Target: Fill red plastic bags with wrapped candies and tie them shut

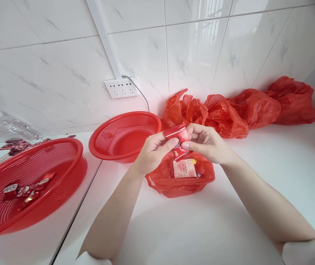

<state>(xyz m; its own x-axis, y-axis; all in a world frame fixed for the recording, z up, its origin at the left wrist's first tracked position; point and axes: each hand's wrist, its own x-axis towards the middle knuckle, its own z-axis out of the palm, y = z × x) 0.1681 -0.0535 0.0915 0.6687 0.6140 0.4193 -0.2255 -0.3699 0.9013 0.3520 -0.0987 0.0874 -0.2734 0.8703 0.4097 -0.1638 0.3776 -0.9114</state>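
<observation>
Between my two hands is a small red candy packet (184,137) with crimped ends and white print. My left hand (157,151) pinches its left side, thumb on the front. My right hand (205,142) grips the right side with thumb and fingers. Just below them, an opened red plastic bag (171,189) sits on the white table. Inside the bag lies a pale pink printed packet (184,168) with a yellow flower mark, and other small wrapped pieces beside it are partly hidden.
At left, a large red basket (77,154) holds several wrapped candies (27,191). Another red basket (96,147) stands behind my left hand. Several tied red bags (226,114) line the tiled wall. A clear bottle (19,127) lies far left, and a socket strip (121,88) is on the wall.
</observation>
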